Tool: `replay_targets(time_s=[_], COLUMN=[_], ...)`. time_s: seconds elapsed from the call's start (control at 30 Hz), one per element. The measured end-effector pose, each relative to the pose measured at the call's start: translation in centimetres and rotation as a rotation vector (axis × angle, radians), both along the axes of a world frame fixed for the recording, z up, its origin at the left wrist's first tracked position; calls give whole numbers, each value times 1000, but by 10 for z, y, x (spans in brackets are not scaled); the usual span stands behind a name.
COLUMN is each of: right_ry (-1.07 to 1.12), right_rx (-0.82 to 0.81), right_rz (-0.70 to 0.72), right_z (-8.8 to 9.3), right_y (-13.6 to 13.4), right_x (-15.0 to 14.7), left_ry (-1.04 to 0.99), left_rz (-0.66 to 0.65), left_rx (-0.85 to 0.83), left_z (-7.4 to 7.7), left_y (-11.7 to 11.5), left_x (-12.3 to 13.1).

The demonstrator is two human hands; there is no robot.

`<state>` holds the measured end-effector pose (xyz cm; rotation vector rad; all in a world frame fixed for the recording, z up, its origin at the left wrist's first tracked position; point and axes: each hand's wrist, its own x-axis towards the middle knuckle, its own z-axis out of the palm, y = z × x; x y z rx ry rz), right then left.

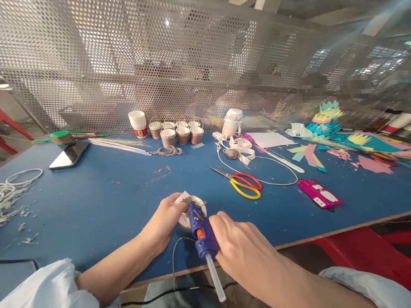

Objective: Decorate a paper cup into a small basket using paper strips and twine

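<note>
My right hand [238, 245] grips a blue hot glue gun [201, 229] with an orange trigger and a clear glue stick sticking out of its back. The gun's nozzle points down into a small white paper cup [185, 218]. My left hand [165, 219] is closed round the cup's left side and holds it on the blue table [108, 194] near the front edge. A thin brown twine [177, 248] hangs from the cup over the edge. The cup's rim is partly hidden by the gun.
Red and yellow scissors [242, 183], a pink phone case [319, 193], wire hoops [260, 169], a black phone [69, 154], stacked cups [138, 123], several twine-wrapped cup baskets [177, 131], a white bottle [232, 122] and coloured paper scraps [344, 143] lie on the table. A perforated metal screen stands behind.
</note>
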<state>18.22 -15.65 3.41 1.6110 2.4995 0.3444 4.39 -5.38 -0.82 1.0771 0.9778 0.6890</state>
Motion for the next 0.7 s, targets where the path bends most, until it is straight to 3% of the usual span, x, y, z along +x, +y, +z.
replay_targets(time_s=[0.33, 0.7], right_ry=[13, 1020], right_rx=[13, 83], right_rz=[-28, -316], right_z=[-1, -7], right_y=[-4, -14], right_x=[1, 30], left_ry=[20, -46], left_rz=[14, 21], left_rx=[5, -41], left_z=[-3, 2], left_y=[-1, 0], left_x=[1, -1])
